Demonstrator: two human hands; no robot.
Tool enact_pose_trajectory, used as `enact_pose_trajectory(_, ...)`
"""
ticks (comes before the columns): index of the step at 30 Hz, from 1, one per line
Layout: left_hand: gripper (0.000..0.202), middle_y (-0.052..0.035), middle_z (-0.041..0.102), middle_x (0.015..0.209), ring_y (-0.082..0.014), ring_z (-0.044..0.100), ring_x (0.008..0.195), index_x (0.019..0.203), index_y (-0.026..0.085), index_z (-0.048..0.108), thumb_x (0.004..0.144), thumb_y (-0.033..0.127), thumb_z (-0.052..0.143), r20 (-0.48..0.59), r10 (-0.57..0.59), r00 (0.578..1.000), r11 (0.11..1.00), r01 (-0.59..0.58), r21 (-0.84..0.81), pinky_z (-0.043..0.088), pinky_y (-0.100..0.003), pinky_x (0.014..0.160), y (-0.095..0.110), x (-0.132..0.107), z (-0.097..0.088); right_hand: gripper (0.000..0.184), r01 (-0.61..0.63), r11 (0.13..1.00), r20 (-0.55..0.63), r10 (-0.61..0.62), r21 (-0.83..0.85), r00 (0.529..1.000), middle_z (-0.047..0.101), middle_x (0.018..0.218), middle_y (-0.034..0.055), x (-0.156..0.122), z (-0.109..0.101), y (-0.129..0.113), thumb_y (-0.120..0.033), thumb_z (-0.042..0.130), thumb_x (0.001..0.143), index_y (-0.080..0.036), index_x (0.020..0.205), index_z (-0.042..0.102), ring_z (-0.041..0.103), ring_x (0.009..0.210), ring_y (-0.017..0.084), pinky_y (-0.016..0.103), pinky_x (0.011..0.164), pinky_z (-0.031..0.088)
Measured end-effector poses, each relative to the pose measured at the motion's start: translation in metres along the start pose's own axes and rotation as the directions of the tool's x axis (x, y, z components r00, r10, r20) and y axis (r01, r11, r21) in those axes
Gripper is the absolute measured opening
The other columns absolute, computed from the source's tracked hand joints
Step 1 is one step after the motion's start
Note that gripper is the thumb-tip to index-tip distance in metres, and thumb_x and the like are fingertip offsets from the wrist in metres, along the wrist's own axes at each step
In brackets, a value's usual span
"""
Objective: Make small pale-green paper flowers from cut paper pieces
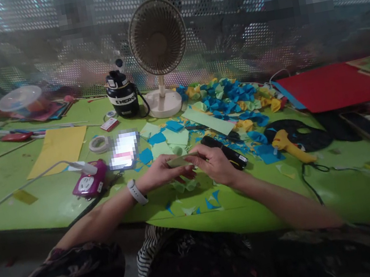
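My left hand and my right hand meet over the green table, both pinching one small pale green piece of paper held flat between them. A white band sits on my left wrist. Paper scraps in blue and green lie on the table under my hands. A black tool lies just behind my right hand.
A white fan and a black bottle stand at the back. A pile of blue, green and yellow folded paper, a yellow glue gun, red card, yellow sheet, tape roll, phone and pink socket surround my hands.
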State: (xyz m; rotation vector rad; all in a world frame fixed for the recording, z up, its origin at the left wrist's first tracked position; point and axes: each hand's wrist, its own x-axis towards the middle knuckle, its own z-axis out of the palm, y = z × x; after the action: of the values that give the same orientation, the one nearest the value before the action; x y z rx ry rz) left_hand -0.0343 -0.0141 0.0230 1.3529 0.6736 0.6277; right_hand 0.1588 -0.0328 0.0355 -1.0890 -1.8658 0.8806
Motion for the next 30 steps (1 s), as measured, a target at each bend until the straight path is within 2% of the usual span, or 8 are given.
enact_pose_trajectory(4, 0.036, -0.011, 0.076, 0.076, -0.0168, 0.073, 0.062, 0.081, 0.011, 0.073, 0.076, 0.046, 0.079, -0.052, 0.057, 0.997, 0.997, -0.054, 0.05, 0.06, -0.025, 0.058, 0.004, 0.001, -0.004, 0.042, 0.008, 1.0, -0.206, -0.01, -0.01, 0.979, 0.055, 0.061, -0.0019, 0.007, -0.014, 0.002, -0.064, 0.061, 0.085, -0.023, 0.077, 0.066, 0.045, 0.054, 0.013, 0.028, 0.054, 0.038)
enact_pose_trajectory(7, 0.043, -0.0124, 0.077, 0.081, -0.0173, 0.073, 0.064, 0.085, 0.009, 0.072, 0.072, 0.049, 0.081, -0.273, 0.112, 0.956, 0.994, -0.112, 0.015, 0.061, -0.027, 0.062, 0.005, 0.005, -0.017, 0.04, -0.028, 0.998, -0.395, 0.003, -0.058, 0.919, 0.05, 0.058, -0.003, 0.009, -0.029, 0.002, -0.062, 0.056, 0.09, -0.023, 0.08, 0.065, 0.042, 0.049, 0.012, 0.027, 0.049, 0.036)
enact_pose_trajectory(11, 0.048, -0.0113, 0.077, 0.085, -0.0161, 0.073, 0.066, 0.094, 0.009, 0.07, 0.072, 0.05, 0.081, -0.556, 0.163, 0.815, 0.978, -0.209, -0.02, 0.06, -0.025, 0.064, 0.003, 0.012, -0.033, 0.036, 0.162, 0.946, 0.018, -0.164, -0.282, 0.986, 0.068, 0.084, 0.0051, -0.002, -0.021, -0.004, -0.052, 0.052, 0.096, -0.022, 0.106, 0.07, 0.061, 0.071, 0.017, 0.032, 0.067, 0.051)
enact_pose_trajectory(13, 0.047, -0.0103, 0.077, 0.083, -0.015, 0.072, 0.064, 0.094, 0.009, 0.07, 0.071, 0.049, 0.082, -0.579, 0.174, 0.797, 0.973, -0.231, -0.025, 0.059, -0.025, 0.064, 0.002, 0.014, -0.034, 0.043, 0.385, 0.852, 0.285, -0.294, -0.354, 0.912, 0.069, 0.114, 0.0134, -0.014, -0.005, -0.006, -0.05, 0.052, 0.097, -0.021, 0.125, 0.066, 0.064, 0.103, 0.025, 0.043, 0.088, 0.053)
enact_pose_trajectory(15, 0.045, -0.0096, 0.077, 0.08, -0.0139, 0.071, 0.061, 0.091, 0.009, 0.07, 0.071, 0.048, 0.082, -0.573, 0.176, 0.8, 0.97, -0.241, -0.039, 0.058, -0.025, 0.062, 0.001, 0.014, -0.033, 0.053, 0.577, 0.729, 0.497, -0.369, -0.369, 0.785, 0.056, 0.142, 0.0183, -0.027, 0.011, -0.003, -0.054, 0.058, 0.092, -0.022, 0.134, 0.062, 0.049, 0.132, 0.034, 0.056, 0.106, 0.042)
enact_pose_trajectory(18, 0.042, -0.0088, 0.076, 0.078, -0.013, 0.07, 0.059, 0.086, 0.009, 0.07, 0.071, 0.046, 0.082, -0.565, 0.167, 0.808, 0.971, -0.234, -0.048, 0.058, -0.024, 0.062, 0.0, 0.015, -0.031, 0.057, 0.685, 0.611, 0.647, -0.343, -0.397, 0.68, 0.047, 0.152, 0.0177, -0.04, 0.027, 0.007, -0.058, 0.058, 0.09, -0.025, 0.137, 0.06, 0.038, 0.142, 0.038, 0.066, 0.113, 0.028)
enact_pose_trajectory(26, 0.046, -0.0088, 0.076, 0.079, -0.0127, 0.069, 0.059, 0.086, 0.01, 0.07, 0.069, 0.051, 0.082, -0.545, 0.14, 0.827, 0.98, -0.194, -0.042, 0.058, -0.026, 0.064, -0.008, 0.018, -0.033, 0.032, 0.599, 0.584, 0.51, -0.335, -0.547, 0.792, 0.07, 0.124, 0.0166, -0.022, 0.009, 0.047, -0.031, 0.055, 0.097, -0.022, 0.123, 0.071, 0.06, 0.123, 0.03, 0.063, 0.11, 0.037)
enact_pose_trajectory(30, 0.042, -0.0083, 0.076, 0.076, -0.0123, 0.068, 0.057, 0.083, 0.011, 0.07, 0.069, 0.048, 0.083, -0.518, 0.137, 0.844, 0.979, -0.194, -0.057, 0.059, -0.026, 0.064, -0.008, 0.018, -0.031, 0.034, 0.56, 0.62, 0.424, -0.37, -0.55, 0.827, 0.068, 0.128, 0.0137, -0.013, -0.015, 0.053, -0.036, 0.056, 0.096, -0.023, 0.125, 0.069, 0.058, 0.126, 0.028, 0.061, 0.114, 0.034)
